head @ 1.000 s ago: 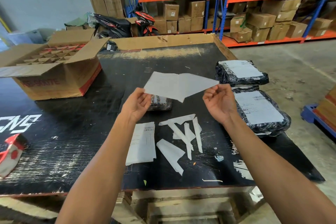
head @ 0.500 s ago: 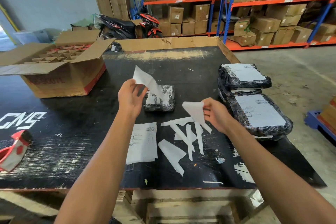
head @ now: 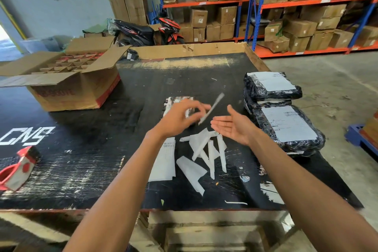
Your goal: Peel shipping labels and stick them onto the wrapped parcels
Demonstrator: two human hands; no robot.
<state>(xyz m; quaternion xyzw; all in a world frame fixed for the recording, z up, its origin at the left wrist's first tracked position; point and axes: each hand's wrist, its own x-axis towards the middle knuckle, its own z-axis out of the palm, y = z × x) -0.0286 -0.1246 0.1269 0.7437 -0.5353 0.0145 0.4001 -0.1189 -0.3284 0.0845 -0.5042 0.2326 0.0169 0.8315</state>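
Head cam is showing us mid-label: our left hand (head: 180,117) is hovering over the small wrapped parcel (head: 178,104) at about 12 o'clock on the worktop (head: 81,161), and it's too blurry to say if its fingers are pinching anything. A thin white strip (head: 211,108), edge-on, is hanging between the hands; we can't tell whether it's the label or its backing, or whether it's touching either hand. Our right hand (head: 233,127) is sitting palm-up with fingers spread, holding nothing, probably because it's getting out of the way.

Just below the hands, the pile of peeled backing scraps (head: 206,149) is collecting where it's easy to drop stuff. The spare label sheets (head: 163,161) are lying at roughly 7 o'clock from that pile, close for the next grab. Over at 3 o'clock, the labelled parcels (head: 286,125) are stacking up at the worktop's edge, seemingly the done pile.
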